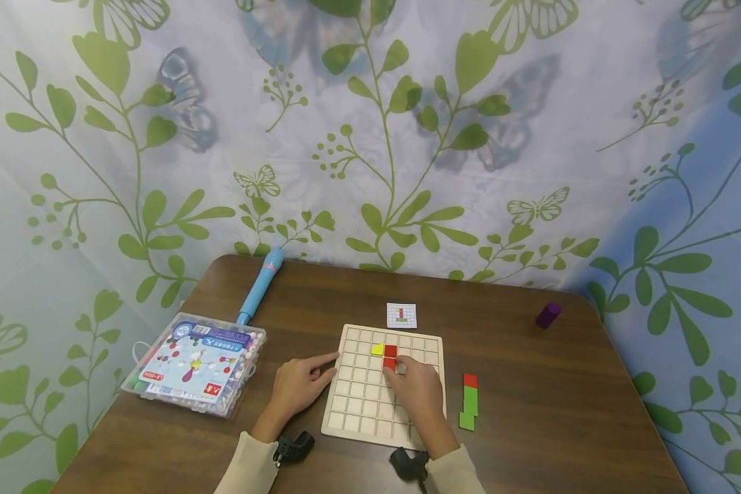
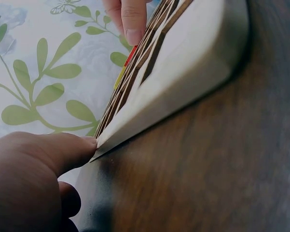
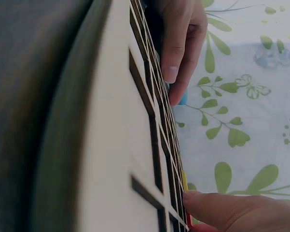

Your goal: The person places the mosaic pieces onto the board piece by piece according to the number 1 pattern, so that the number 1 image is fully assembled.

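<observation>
A pale wooden grid board [image 1: 370,405] lies on the brown table [image 1: 531,425]. In its upper rows sit a yellow piece [image 1: 377,349] and a red piece [image 1: 391,350]. A second red piece [image 1: 387,363] lies just below them. My right hand [image 1: 416,394] lies over the board, its fingertips [image 2: 132,24] pressing down at that second red piece. My left hand [image 1: 296,387] rests on the table by the board's left side. Its index finger [image 1: 327,359] touches the board's edge [image 2: 183,72]. The left hand's fingers [image 3: 178,43] look straight against the frame.
A small pattern card [image 1: 401,315] lies behind the board. Red and green pieces [image 1: 469,401] lie in a row to its right, and a purple cylinder [image 1: 547,315] stands at the far right. A clear plastic box [image 1: 194,363] and a blue pen-like tool [image 1: 259,287] lie at the left.
</observation>
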Motion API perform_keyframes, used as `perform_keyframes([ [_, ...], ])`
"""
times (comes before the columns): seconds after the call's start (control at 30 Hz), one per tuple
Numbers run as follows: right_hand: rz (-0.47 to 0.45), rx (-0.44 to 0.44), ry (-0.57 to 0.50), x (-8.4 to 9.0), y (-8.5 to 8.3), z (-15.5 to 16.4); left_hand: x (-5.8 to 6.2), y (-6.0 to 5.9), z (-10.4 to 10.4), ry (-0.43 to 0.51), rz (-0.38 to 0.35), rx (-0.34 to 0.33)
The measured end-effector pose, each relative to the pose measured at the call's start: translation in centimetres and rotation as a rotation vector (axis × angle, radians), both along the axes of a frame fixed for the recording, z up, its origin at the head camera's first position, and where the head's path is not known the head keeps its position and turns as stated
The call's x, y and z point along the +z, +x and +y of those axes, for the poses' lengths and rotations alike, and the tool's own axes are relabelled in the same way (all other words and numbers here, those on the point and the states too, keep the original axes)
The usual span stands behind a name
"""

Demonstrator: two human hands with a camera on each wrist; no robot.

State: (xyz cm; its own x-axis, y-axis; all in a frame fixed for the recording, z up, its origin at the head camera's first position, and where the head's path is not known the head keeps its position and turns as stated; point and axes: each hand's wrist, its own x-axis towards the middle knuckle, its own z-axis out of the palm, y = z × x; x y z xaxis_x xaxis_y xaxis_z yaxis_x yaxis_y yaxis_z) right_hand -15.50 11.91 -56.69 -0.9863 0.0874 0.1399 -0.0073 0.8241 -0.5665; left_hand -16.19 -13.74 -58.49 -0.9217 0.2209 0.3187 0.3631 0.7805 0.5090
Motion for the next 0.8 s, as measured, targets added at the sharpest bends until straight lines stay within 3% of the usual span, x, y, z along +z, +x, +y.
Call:
perform_keyframes([
  [0.27,0.048,0.013,0.005,-0.1,0.2,0.3,0.0,0.0,0.1,-0.002,-0.003,-0.001],
  [0.53,0.046,0.03,-0.201,0.0,0.3,1.4,-0.1,-0.1,0.0,0.0,0.007,-0.002],
  [0.8,0.082,-0.026,-0.245,0.7,0.3,3.9,0.1,0.0,0.0,-0.001,0.006,0.002],
])
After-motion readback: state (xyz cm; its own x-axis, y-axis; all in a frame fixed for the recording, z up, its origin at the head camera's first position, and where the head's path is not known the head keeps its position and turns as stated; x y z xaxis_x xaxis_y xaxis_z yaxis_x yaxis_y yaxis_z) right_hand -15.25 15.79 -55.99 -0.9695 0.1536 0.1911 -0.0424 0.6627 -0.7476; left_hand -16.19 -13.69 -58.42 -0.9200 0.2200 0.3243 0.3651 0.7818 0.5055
